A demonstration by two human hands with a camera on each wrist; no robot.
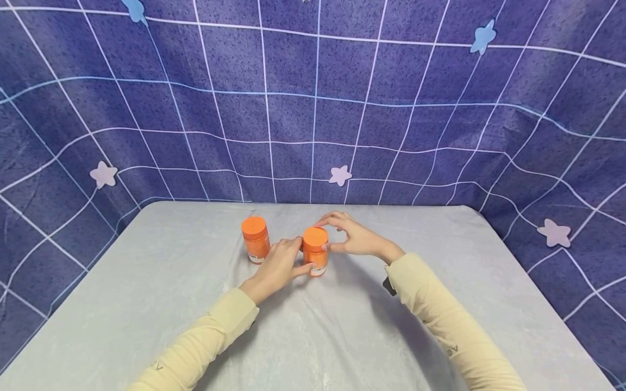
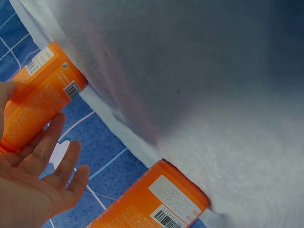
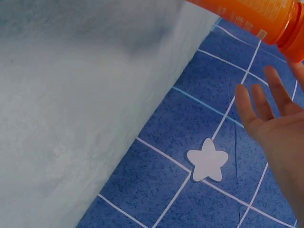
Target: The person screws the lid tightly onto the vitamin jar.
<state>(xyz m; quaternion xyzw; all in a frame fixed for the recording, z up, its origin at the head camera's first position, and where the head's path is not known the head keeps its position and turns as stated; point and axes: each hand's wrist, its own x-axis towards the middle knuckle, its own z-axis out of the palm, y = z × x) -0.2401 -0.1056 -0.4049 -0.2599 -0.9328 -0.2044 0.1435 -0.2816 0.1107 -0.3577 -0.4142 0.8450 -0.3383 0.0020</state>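
Two orange plastic bottles with orange screw lids stand upright on the table. My left hand (image 1: 280, 266) holds the body of the nearer-to-centre bottle (image 1: 315, 259), thumb in front and index finger at its far left side. My right hand (image 1: 356, 237) pinches that bottle's lid (image 1: 315, 237) between thumb and index finger; the lid sits on the bottle. In the right wrist view, the other right-hand fingers (image 3: 260, 101) are spread below the lid. The second bottle (image 1: 256, 240) stands untouched to the left, beyond my left hand. The left wrist view shows white barcode labels on both bottles.
A pale grey cloth covers the table (image 1: 146, 304). Behind it and at both sides hangs a dark blue curtain (image 1: 293, 119) with white grid lines and stars. A small black object (image 1: 389, 286) shows under the right cuff.
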